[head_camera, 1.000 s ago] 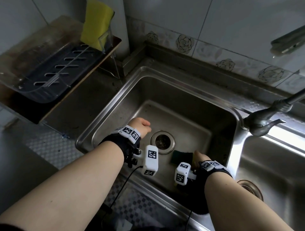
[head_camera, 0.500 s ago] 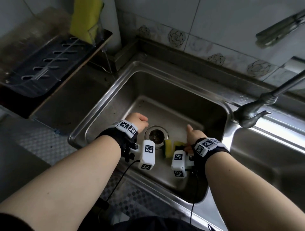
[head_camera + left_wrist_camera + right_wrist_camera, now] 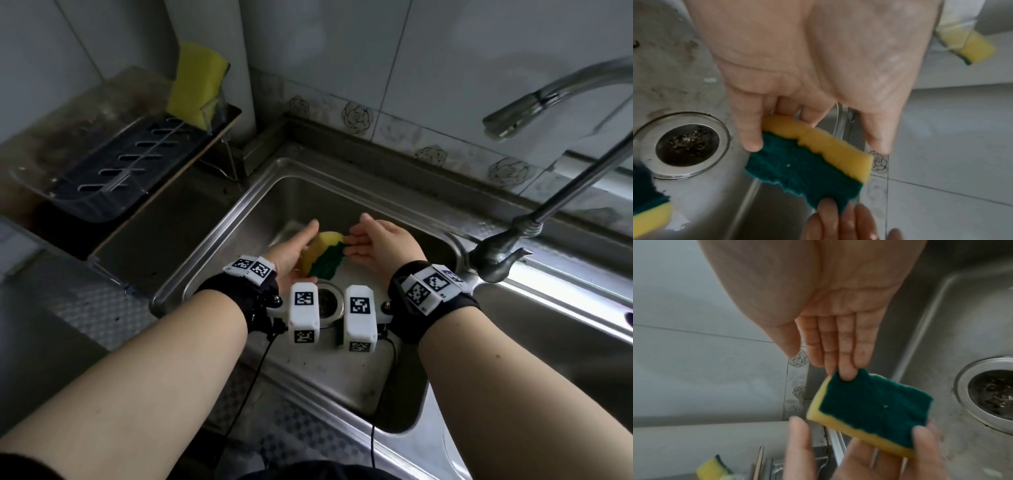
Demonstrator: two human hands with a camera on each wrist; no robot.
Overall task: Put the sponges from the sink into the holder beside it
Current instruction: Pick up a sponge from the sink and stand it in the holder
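Fingers (image 3: pixel 748 129) of the left hand (image 3: pixel 291 253) curl round one end of a yellow-and-green sponge (image 3: pixel 322 257), the little finger over its green scouring face and the others behind the yellow foam. Straight, relaxed fingers (image 3: pixel 846 360) of the right hand (image 3: pixel 376 246) meet the sponge's opposite end, only their tips touching the green face and gripping nothing. Between the two hands the sponge is held above the sink (image 3: pixel 219 233), tilted, with the drain (image 3: pixel 329 301) below it and nearer the wrists. A second sponge (image 3: pixel 647 209) lies on the sink floor beyond the drain from the left fingers, green side up, partly cut off at the edge of the left wrist view. Well away from the left fingers, up on the worktop (image 3: pixel 164 212) beside the sink, stands the clear holder (image 3: pixel 102 178), with a third sponge (image 3: pixel 195 85) upright in its far end compartment. The faucet (image 3: pixel 507 246) stands off to the side of the right hand.
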